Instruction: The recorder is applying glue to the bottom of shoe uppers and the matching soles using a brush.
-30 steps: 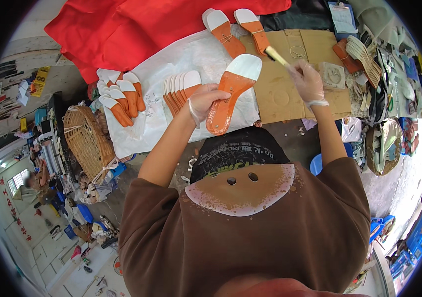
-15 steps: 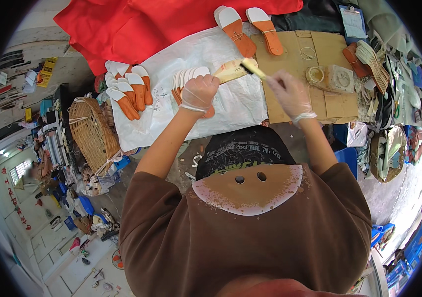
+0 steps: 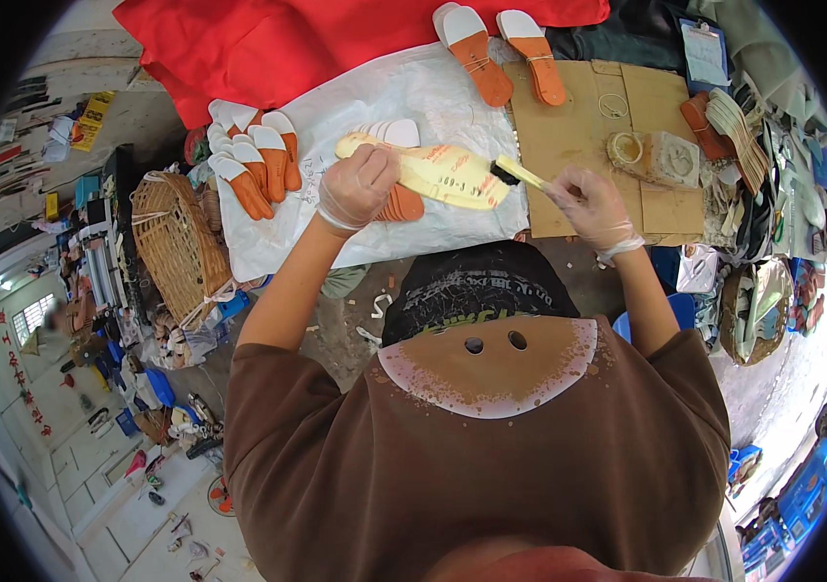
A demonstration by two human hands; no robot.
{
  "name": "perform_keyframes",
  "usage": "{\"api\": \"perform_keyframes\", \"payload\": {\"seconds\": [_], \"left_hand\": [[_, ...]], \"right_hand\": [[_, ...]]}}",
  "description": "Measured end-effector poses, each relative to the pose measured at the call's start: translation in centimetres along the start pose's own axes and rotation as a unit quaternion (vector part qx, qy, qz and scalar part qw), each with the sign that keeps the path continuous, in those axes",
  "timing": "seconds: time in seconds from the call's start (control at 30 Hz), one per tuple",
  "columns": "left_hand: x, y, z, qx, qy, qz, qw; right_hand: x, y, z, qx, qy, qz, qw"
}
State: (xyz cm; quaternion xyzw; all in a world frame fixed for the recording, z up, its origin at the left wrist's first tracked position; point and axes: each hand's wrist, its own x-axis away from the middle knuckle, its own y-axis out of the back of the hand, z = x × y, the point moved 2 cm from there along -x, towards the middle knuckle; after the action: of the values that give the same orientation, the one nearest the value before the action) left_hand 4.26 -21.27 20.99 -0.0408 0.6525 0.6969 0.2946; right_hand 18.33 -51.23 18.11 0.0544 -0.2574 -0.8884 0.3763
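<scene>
My left hand [image 3: 359, 184], in a clear glove, is closed on a pale yellow insole [image 3: 442, 176] with printing on its face. The insole is held above the table, its broad end toward the right. My right hand [image 3: 588, 204], also gloved, grips the light handle of a small brush [image 3: 522, 172]. The brush's dark bristles are at the insole's right end; I cannot tell whether they press on it. Behind and below the insole lies a fanned stack of orange and white insoles [image 3: 401, 206], partly hidden by it.
More orange and white insoles [image 3: 260, 167] lie at the left of the white sheet [image 3: 321, 107]. Two bundles [image 3: 532, 58] lie at the back. On the cardboard [image 3: 568, 136] stands a crusted block with a round pot [image 3: 665, 158]. A wicker basket [image 3: 176, 238] is at the left.
The insole has turned so that its printed face shows more fully. My left hand has moved left and slightly lower, and my right hand with the brush has shifted right and down.
</scene>
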Motion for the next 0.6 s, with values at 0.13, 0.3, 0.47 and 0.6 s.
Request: {"api": "perform_keyframes", "payload": {"seconds": [0.13, 0.3, 0.47, 0.6], "left_hand": [[-1.1, 2.2, -0.7, 0.089, 0.044, -0.052, 0.994], [-3.6, 3.6, -1.2, 0.087, 0.009, -0.108, 0.99], [-3.9, 3.8, -0.6, 0.052, -0.021, -0.123, 0.991], [-2.7, 3.4, 0.3, 0.035, 0.011, -0.129, 0.991]], "right_hand": [[0.1, 0.3, 1.0, 0.043, 0.082, 0.038, 0.995], [-2.3, 0.7, 1.6, -0.031, 0.023, -0.043, 0.998], [-3.4, 2.9, 5.0, -0.122, 0.11, -0.053, 0.985], [-3.2, 3.5, 4.9, -0.019, 0.198, 0.04, 0.979]]}}
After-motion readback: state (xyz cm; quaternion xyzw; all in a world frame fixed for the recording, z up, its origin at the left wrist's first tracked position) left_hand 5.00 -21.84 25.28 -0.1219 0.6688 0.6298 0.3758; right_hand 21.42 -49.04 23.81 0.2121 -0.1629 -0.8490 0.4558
